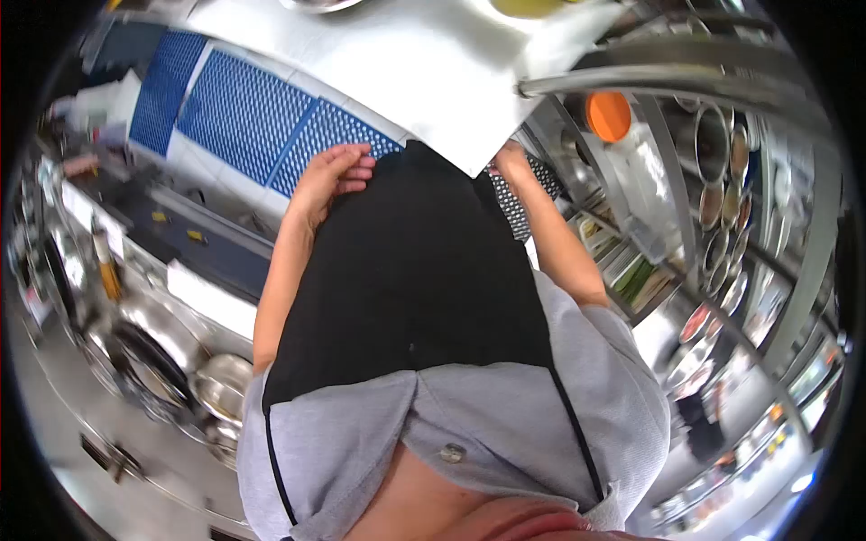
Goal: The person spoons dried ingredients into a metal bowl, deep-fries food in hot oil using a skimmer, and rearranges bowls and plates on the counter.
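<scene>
My left hand (339, 171) hangs in the air beside the black apron (406, 261). Its fingers are loosely bent and slightly apart, and I see nothing in them. On the other side of the apron, my right hand (512, 162) is close to the corner of a steel worktable (433, 99). That corner and the blur hide most of its fingers, so I cannot tell whether it holds anything. Below both hands lie blue perforated floor mats (244, 113).
An orange round lid or container (608, 116) sits on the right, near a steel rail (649, 83). Several bowls (713, 144) of food line the right-hand shelving. Steel pans (224, 386) stand at the left. A yellow-filled bowl (528, 7) is at the worktable's far edge.
</scene>
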### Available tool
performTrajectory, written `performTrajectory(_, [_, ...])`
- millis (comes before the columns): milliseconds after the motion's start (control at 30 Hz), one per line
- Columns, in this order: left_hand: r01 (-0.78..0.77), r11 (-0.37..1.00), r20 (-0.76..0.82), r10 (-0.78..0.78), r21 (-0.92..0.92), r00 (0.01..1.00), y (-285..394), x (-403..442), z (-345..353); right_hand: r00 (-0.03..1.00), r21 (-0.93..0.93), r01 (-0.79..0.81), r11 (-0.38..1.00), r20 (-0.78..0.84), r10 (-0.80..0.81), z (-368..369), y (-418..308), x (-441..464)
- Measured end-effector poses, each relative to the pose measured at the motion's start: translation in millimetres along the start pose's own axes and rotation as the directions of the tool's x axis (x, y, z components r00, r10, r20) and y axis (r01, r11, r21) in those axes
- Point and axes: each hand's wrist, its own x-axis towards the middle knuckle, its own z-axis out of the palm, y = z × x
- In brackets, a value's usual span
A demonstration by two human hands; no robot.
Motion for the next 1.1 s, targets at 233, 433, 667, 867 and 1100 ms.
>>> performTrajectory(233, [0.111, 0.870, 0.154, -0.208, 0.480, 0.966, -22, 56, -36, 0.916, -0.491, 0.216, 0.844, 0.402, -0.001, 33, 72, -32])
performTrajectory(433, [-0.120, 0.163, 0.151, -0.192, 0.979, 0.970, -28, 91, -93, 0.991, 0.135, -0.133, 0.982, 0.037, 0.129, 41, 135, -87])
performTrajectory(667, [0.026, 0.318, 0.032, -0.176, 0.948, 0.984, -2, 107, -135, 0.957, 0.332, -0.206, 0.920, -0.127, 0.259, 67, 194, -90])
performTrajectory(867, [0.082, 0.891, 0.106, -0.144, 0.447, 0.984, 21, 86, -95, 0.919, -0.065, -0.042, 0.997, -0.395, 0.013, 57, 108, -55])
performTrajectory(1100, [0.008, 0.996, 0.280, 0.015, -0.083, 0.960, 17, 83, -43, 0.984, 0.812, 0.081, 0.578, -0.159, 0.085, 53, 12, -34])
